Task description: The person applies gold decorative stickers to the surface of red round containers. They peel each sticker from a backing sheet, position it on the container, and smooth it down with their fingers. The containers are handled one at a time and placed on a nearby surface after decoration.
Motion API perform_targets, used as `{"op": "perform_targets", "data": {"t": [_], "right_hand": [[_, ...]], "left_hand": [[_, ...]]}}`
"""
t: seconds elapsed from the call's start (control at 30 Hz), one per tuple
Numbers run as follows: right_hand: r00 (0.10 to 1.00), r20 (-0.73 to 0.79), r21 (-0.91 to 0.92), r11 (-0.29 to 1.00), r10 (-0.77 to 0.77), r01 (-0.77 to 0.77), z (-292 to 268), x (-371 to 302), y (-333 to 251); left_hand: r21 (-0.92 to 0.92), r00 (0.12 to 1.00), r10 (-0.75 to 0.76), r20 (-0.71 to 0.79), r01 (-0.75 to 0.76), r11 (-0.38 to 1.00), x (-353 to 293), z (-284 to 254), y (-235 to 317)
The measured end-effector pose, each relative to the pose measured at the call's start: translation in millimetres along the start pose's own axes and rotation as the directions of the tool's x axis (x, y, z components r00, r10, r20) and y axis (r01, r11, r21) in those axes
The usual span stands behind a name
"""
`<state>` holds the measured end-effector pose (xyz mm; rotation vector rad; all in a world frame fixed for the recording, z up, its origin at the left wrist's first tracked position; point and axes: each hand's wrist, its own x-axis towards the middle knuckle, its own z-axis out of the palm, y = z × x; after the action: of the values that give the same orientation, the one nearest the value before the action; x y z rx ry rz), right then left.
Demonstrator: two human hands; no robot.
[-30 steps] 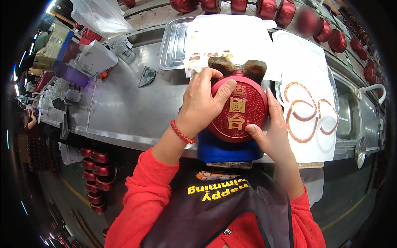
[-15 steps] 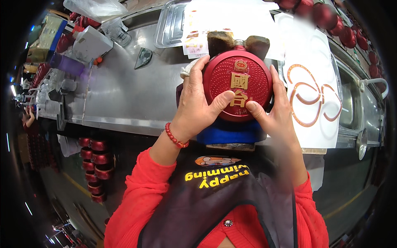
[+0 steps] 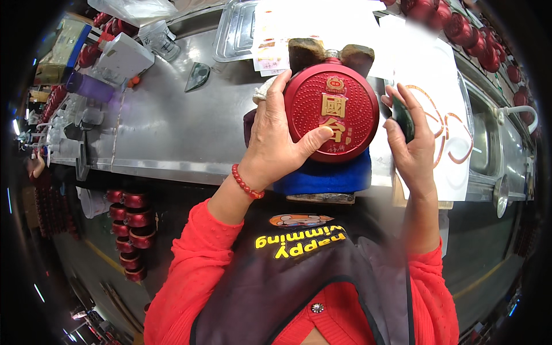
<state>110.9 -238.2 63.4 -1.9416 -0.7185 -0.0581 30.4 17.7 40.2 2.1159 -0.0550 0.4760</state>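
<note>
A round, flat red bottle [image 3: 362, 95] with raised dots and gold raised characters lies face up on a blue cloth [image 3: 328, 179]. Its clear neck points away from me, between two dark brown blocks [image 3: 357, 59]. My left hand [image 3: 273, 132] grips the bottle's left side, thumb across the lower gold character. Just off its right side, my right hand [image 3: 418, 152] holds a smooth dark green flat scraper [image 3: 405, 121] between thumb and fingers. A similar dark green flat piece [image 3: 198, 76] lies on the steel table, farther left.
Curved orange label strips [image 3: 460, 138] lie on a white sheet at right, beside a sink [image 3: 484, 135]. Printed white sheets [image 3: 328, 23] and a clear tray [image 3: 236, 31] are behind the bottle. A white box [image 3: 123, 60] and purple container [image 3: 91, 89] stand left.
My right hand has left the bottle's right side and moved right; the green scraper now shows in it. My left hand stays on the bottle.
</note>
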Motion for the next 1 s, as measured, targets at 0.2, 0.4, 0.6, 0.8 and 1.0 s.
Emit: {"op": "perform_targets", "data": {"t": [0.2,0.4,0.6,0.8,1.0], "right_hand": [[0.960,0.106,-0.416,0.865,-0.260,0.280,-3.4,36.5,-45.1],[0.617,0.522,-0.213,0.610,-0.589,0.763,14.0,47.1,-85.8],[0.973,0.128,-0.198,0.956,-0.194,0.217,17.7,75.3,-31.6],[0.952,0.197,-0.199,0.942,-0.233,0.271,-1.8,85.8,-24.3],[0.989,0.145,0.090,0.996,-0.035,0.022,-8.8,78.8,-28.2]], "left_hand": [[0.044,0.998,0.056,-0.029,-0.055,0.997,-0.9,0.7,0.4],[0.304,0.934,0.349,0.073,-0.354,0.884,-9.6,-21.1,-18.8],[0.143,0.965,0.260,-0.004,-0.257,0.956,-40.3,12.1,-33.5],[0.046,0.961,0.255,-0.108,-0.251,0.967,-31.9,7.1,-15.9],[0.153,0.768,0.631,0.106,-0.640,0.753,-3.1,18.5,2.0]]}}
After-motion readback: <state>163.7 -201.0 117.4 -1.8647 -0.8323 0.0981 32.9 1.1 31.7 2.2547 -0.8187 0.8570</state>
